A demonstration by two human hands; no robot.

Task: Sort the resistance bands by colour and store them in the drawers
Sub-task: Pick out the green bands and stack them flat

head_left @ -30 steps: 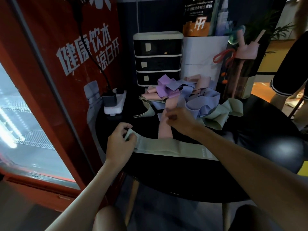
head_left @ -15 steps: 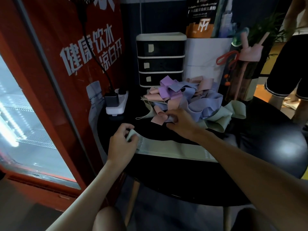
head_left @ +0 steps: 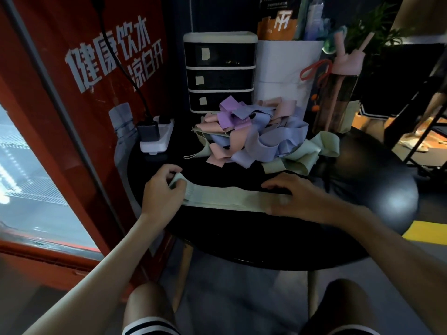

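left hand [head_left: 162,189]: fingers curled, pinching left end of green band [head_left: 225,198] | right hand [head_left: 294,197]: fingers spread flat, pressing band's right end | green band: stretched flat on black table [head_left: 242,235] | band pile [head_left: 256,134]: behind it, before drawers [head_left: 219,71]

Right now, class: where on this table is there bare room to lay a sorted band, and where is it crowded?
Bare: the black table nearside of the flat green band, and right of the pile. Crowded: between power strip, drawers and pile.
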